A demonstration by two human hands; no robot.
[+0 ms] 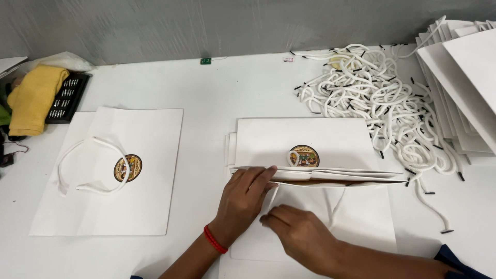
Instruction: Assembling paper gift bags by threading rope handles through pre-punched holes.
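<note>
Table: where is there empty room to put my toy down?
Bare table lies between the finished bag and the cord pile, behind the middle bag. The right side is crowded with cords and stacked sheets.

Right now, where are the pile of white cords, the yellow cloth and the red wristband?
Pile of white cords [380, 101], head view, middle of the tangle.
Yellow cloth [33, 98], head view, its folded top.
Red wristband [214, 240], head view, on the left wrist.

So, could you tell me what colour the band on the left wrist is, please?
The wrist band is red, seen clearly in the head view.
</note>
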